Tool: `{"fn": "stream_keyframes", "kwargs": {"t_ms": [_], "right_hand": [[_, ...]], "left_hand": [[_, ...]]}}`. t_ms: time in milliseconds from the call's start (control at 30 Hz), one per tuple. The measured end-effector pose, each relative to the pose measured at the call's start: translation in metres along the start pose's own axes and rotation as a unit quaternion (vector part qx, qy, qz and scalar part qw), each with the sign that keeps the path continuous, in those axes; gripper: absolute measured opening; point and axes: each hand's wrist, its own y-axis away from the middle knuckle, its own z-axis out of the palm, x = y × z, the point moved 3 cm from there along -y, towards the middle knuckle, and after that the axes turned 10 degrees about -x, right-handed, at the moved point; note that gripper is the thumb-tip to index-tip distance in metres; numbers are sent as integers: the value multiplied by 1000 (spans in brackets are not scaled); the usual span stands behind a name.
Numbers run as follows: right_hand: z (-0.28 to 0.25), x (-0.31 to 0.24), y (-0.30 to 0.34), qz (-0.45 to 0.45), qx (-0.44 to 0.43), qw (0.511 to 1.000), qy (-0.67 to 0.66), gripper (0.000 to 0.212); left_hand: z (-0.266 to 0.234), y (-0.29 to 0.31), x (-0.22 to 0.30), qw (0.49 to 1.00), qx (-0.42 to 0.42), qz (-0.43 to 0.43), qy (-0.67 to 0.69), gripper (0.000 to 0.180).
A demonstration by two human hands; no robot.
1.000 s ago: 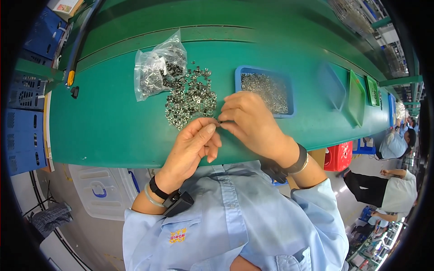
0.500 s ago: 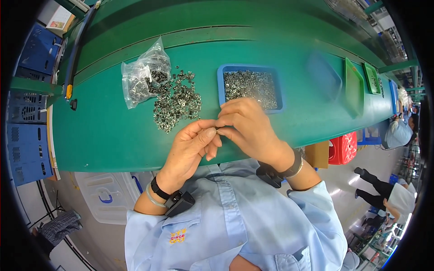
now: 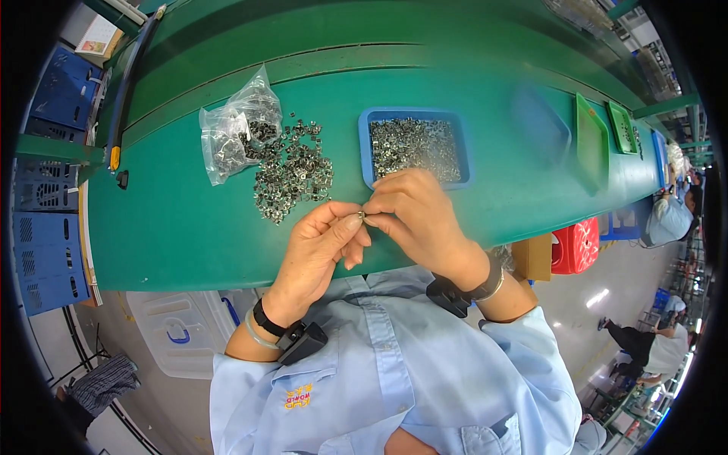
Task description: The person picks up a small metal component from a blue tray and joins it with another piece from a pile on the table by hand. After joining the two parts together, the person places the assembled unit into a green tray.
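Note:
My left hand (image 3: 332, 236) and my right hand (image 3: 417, 212) meet above the front part of the green table. Between their pinched fingertips sits a small shiny metal part (image 3: 362, 215), too small to make out in detail; both hands grip it. Beyond my left hand lies a loose heap of small metal parts (image 3: 294, 180), silvery and dark. A clear plastic bag (image 3: 224, 140) with more of these parts lies against the heap's left side. Past my right hand stands a blue tray (image 3: 365, 152) holding many similar small parts.
Green trays (image 3: 593, 144) stand at the table's right end. A black and yellow tool (image 3: 115, 157) hangs at the left edge. Below the table are a clear lidded box (image 3: 178, 334), a red stool (image 3: 580, 246) and a cardboard box (image 3: 533, 258). Other people are off to the right.
Both hands keep nearly the same place, and the small metal part shows more clearly between the fingertips. The view has shifted slightly. A person walking at the right has moved.

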Motion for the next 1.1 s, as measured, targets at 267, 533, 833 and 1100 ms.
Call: {"fn": "stream_keyframes", "kwargs": {"t_ms": [267,533,833,1100], "right_hand": [[0,-6,-2,-18,0,1000,25,25],[2,-7,0,-20,8,1000,1,25],[6,-5,7,3,-4,1000,-27,25],[6,-2,5,12,3,1000,19,25]], "left_hand": [[1,2,5,1000,-3,15,-25,16],[-5,-1,0,1000,-23,14,-3,14],[-5,-3,-5,999,-42,5,32,13],[0,-3,10,993,17,-7,-117,14]]}}
